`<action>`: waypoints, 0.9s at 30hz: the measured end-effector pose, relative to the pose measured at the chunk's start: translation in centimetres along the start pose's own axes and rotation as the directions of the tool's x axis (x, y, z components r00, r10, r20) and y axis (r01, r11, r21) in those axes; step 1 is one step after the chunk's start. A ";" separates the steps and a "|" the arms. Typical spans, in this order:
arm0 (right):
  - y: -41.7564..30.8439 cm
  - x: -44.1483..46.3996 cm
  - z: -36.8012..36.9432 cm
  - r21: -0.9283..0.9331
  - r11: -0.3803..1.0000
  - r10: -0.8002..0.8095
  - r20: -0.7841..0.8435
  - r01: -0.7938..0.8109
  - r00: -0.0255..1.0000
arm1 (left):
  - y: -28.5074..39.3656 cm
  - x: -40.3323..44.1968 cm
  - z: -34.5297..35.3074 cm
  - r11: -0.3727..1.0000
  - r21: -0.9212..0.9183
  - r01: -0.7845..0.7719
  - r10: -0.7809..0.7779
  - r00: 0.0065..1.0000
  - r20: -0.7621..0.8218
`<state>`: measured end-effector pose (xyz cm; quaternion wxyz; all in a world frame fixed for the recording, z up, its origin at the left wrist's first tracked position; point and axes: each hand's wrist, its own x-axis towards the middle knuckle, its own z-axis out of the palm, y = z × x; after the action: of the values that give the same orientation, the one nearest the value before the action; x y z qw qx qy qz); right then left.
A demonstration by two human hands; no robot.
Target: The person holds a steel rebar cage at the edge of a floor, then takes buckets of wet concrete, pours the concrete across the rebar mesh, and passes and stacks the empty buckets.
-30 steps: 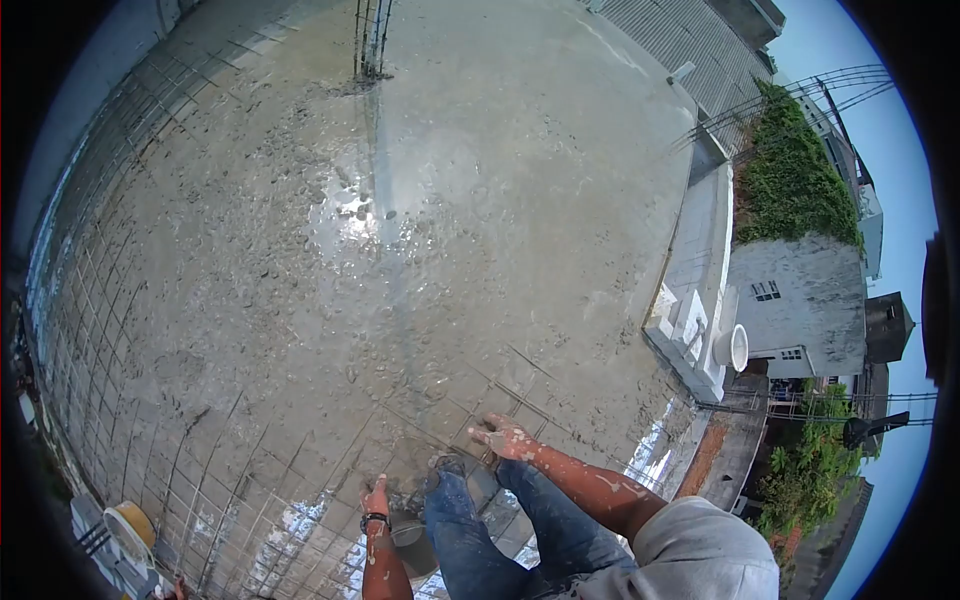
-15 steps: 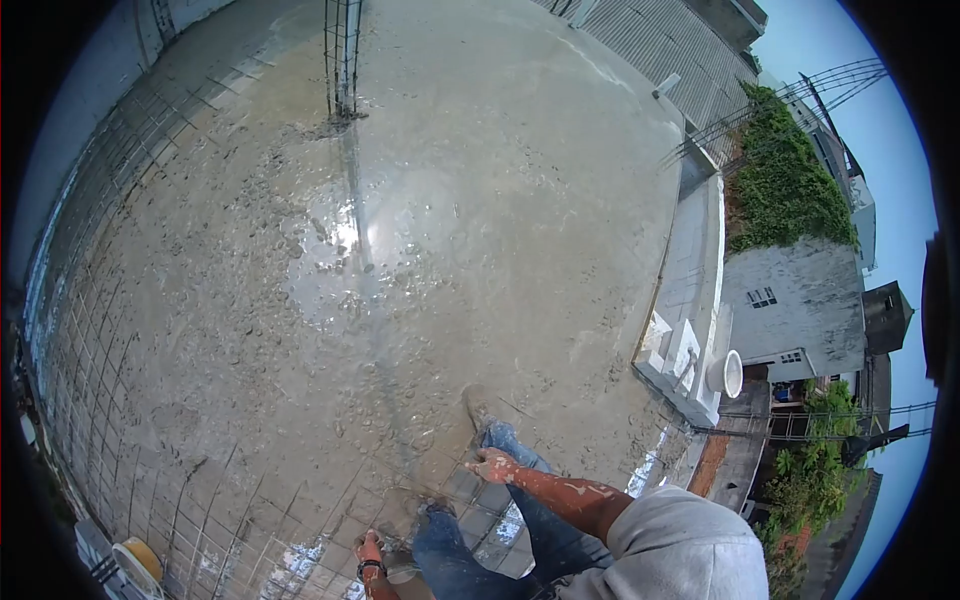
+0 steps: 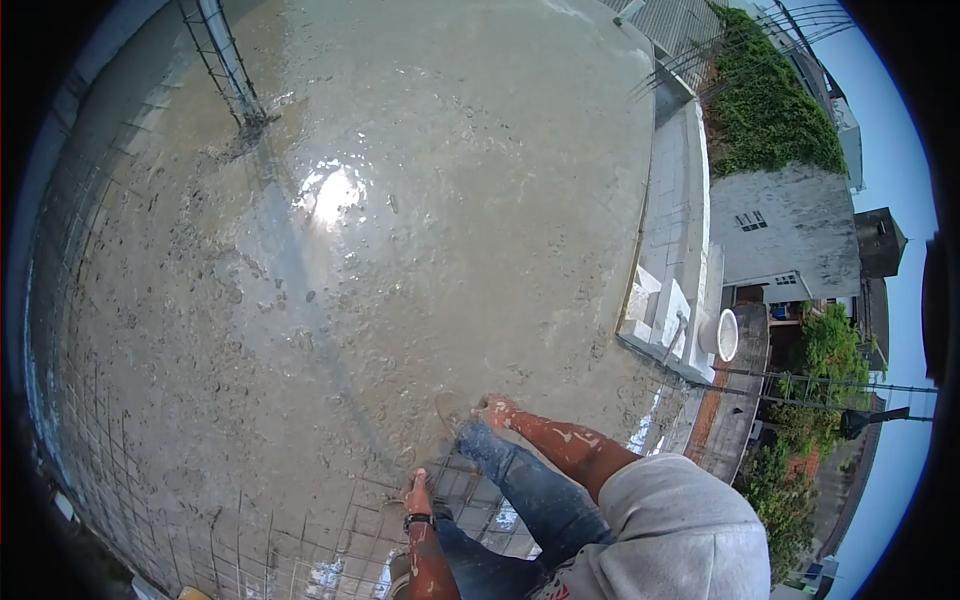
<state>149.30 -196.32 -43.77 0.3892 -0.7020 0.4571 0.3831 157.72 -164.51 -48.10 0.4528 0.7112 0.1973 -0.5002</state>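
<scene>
Wet concrete (image 3: 430, 270) covers most of the floor, glossy w/ one bright glare patch upper L of ctr, & reaches right up to both hands. R hand (image 3: 497, 410) is fwd by the jeans' (image 3: 530, 490) knee, fingers bunched fairly narrow, low over or at the concrete; can't tell re contact or whether it holds anything. L hand (image 3: 418, 495) is lower & further L, wearing a dark wristband (image 3: 418, 519), fingers pointing fwd, nr the edge where rebar mesh (image 3: 240, 540) shows; grip unclear, can't tell if it holds smth. Both forearms have pale splashes (cement-coloured, R one esp.). Grey shirt (image 3: 690, 520) fills bottom R.

Upper L, a rebar column (image 3: 222, 60) rises from the concrete, leaning in view. Along the R side runs a low white wall (image 3: 690, 200), w/ a round white basin (image 3: 727, 335) just outside it. Beyond: greenery (image 3: 765, 110) above a weathered bldg (image 3: 790, 230).
</scene>
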 end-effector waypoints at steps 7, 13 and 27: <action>1.4 0.4 -7.3 -0.022 0.994 0.101 -0.135 -0.104 0.986 | 8.7 -4.6 5.7 0.997 0.066 -0.038 0.035 0.998 0.048; -4.3 -0.2 -3.8 -0.012 0.998 0.062 -0.208 -0.066 0.976 | 9.6 -5.6 -2.4 0.928 0.353 0.116 -0.087 0.992 -0.097; -19.2 -1.7 35.7 -0.348 0.846 -0.349 0.209 0.403 0.914 | -16.1 -9.0 -39.7 0.987 -0.157 -0.043 -0.041 0.866 -0.498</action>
<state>160.35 -158.37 -52.93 0.3422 -0.8122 0.1986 0.4286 163.31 -121.30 -43.71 0.4434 0.7769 0.3475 -0.2813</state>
